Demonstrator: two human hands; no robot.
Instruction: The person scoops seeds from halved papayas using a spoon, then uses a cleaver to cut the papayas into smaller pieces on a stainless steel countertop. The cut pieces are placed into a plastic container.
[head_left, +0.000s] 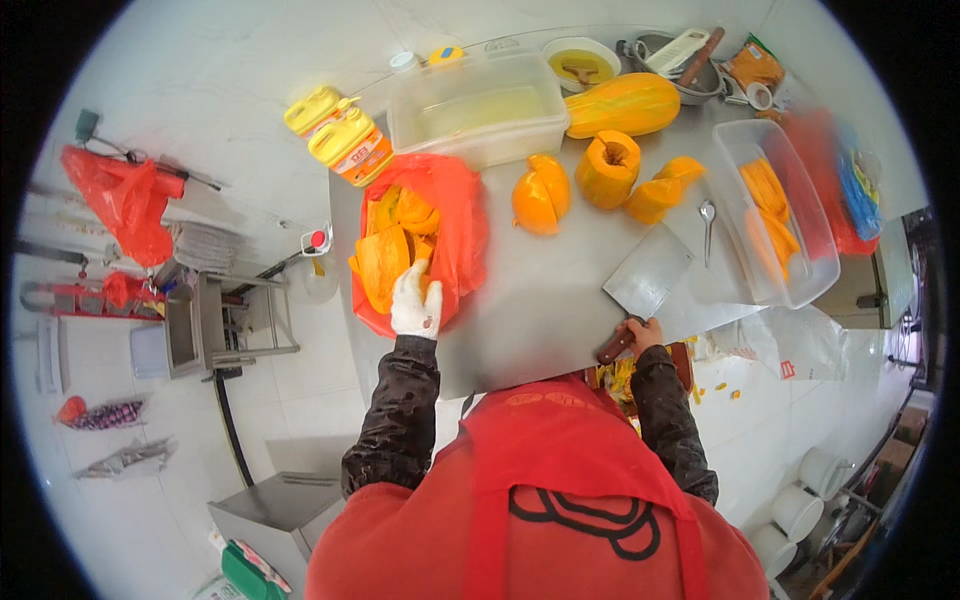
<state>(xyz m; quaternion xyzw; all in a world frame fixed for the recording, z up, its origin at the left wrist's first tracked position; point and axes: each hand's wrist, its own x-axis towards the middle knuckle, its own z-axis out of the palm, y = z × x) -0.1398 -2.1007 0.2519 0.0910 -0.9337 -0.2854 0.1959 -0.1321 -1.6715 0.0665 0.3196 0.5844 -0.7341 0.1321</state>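
Observation:
My left hand (417, 304), in a white glove, reaches into a red plastic bag (463, 217) at the left of the metal table (525, 300). Its fingers rest by a cut pumpkin piece (384, 262) among several others; whether they grip one cannot be told. My bare right hand (646, 334) is closed about the wooden handle of a cleaver (649, 268), near the table's front edge. The broad blade lies flat on the tabletop. Beyond it are a hollow pumpkin section (606, 176), a cut pumpkin end (541, 196) and a peeled chunk (660, 196).
A clear bin (814, 255) with pumpkin pieces stands right, beside a spoon (707, 225). At the back are a lidded plastic box (480, 112), a whole pumpkin (626, 105), a bowl of yellow liquid (555, 52) and yellow jugs (352, 146). Peelings lie in a container (681, 367) below the edge.

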